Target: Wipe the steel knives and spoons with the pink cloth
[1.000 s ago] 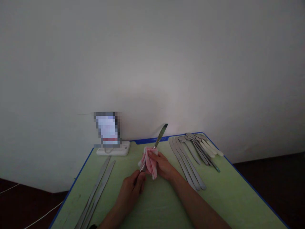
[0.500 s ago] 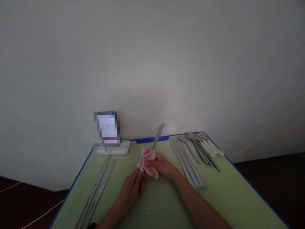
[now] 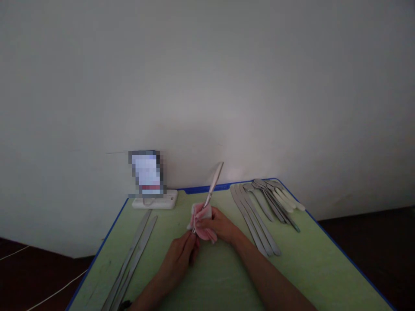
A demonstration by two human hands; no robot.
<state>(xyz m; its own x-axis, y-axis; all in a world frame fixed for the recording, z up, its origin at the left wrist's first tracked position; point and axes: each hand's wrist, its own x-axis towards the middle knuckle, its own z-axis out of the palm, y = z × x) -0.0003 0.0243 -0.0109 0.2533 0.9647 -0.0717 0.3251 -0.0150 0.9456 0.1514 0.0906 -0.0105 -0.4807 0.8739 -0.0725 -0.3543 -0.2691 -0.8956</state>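
A silver table knife [image 3: 214,183] slants up and away over the table, its blade tip pointing toward the wall. My left hand [image 3: 180,254] is closed on the lower end of its handle. Around the middle of the knife, my right hand [image 3: 218,224] pinches a pink and white cloth [image 3: 201,211], with the thumb on top. The cloth hides part of the handle, and the fingers behind it are out of sight.
Two knives [image 3: 135,252] lie at the left of the green table [image 3: 220,280]. Three more knives [image 3: 254,224] lie right, beside a group of spoons and other cutlery [image 3: 272,203], some white-handled. A blurred-out screen [image 3: 146,172] stands on a white base [image 3: 155,202] near the wall.
The knife has tipped slightly more upright and its blade catches more light. Both hands stay closed in nearly the same place, and the cloth has shifted a little.
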